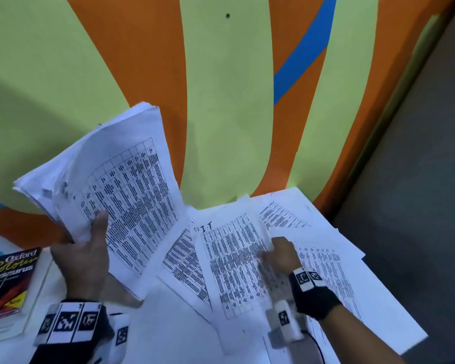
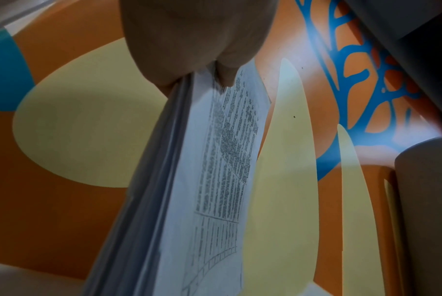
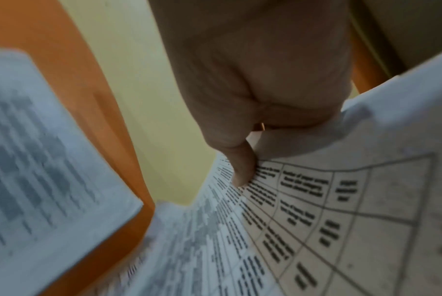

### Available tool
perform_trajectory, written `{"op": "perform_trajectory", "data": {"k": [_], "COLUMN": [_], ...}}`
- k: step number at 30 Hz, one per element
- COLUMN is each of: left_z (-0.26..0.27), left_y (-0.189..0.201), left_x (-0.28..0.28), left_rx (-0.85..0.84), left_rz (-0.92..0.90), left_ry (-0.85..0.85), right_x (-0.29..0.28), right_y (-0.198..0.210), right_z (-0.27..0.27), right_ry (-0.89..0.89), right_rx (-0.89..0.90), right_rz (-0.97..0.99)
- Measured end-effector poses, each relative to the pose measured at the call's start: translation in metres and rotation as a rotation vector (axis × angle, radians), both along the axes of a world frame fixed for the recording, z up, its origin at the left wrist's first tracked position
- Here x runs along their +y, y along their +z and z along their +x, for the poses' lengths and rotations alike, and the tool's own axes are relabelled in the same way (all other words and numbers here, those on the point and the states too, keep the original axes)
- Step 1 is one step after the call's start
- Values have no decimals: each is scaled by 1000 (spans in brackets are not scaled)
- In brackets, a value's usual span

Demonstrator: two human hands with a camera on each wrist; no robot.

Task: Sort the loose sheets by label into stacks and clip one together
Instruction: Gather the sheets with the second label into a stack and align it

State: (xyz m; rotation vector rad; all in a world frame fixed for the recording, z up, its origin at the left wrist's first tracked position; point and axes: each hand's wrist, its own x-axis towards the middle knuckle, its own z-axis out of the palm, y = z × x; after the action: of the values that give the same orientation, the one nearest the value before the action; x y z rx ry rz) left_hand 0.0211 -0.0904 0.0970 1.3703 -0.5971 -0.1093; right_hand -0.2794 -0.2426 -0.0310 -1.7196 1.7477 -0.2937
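A wall (image 1: 226, 101) painted in curved orange, pale green and blue bands rises behind both hands. Below it a white table (image 1: 174, 324) carries loose sheets (image 1: 334, 271), thin white paper printed with dense black tables, fanned out and overlapping under and to the right of the right hand.

The left hand (image 1: 86, 256) grasps a thick stack (image 1: 111, 185) of the same printed paper, raised off the table and tilted. Its thumb lies across the top page; the fingers behind are hidden. The left wrist view shows the stack edge-on, many layers pinched between thumb and fingers. The upper left corner looks crumpled.

The right hand (image 1: 280, 252) grasps the right edge of one sheet (image 1: 231, 261) with "I.T" handwritten at its top. The thumb presses on the printed face and the fingers curl beneath the lifted edge. This sheet lies just right of the stack, over other pages. The print is too blurred to read.

Left of the left hand rests a glossy Oxford Colour Thesaurus book (image 1: 8, 282), partly cut off.
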Motion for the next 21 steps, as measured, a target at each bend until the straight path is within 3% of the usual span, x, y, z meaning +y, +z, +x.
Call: {"op": "perform_trajectory", "data": {"k": [5,9,14,18,21], "left_z": [3,0,-4,-10,-18], "left_y": [-4,-6,-5,-4,-3], "left_x": [-6,-12,-19,-27,-30], "left_rx": [14,12,36,57,49], "left_rz": [95,109,114,80,82], "left_ry": [-20,-33,-68,-98,-113], "right_x": [12,20,34,32,31], "right_y": [18,12,10,7,6], "right_z": [-67,-107,-104,-108,-105], "right_ry": [-243,-463,-525,-482,-546], "right_rx": [-33,190,432,352,307], "right_rz": [-17,113,234,254,217]}}
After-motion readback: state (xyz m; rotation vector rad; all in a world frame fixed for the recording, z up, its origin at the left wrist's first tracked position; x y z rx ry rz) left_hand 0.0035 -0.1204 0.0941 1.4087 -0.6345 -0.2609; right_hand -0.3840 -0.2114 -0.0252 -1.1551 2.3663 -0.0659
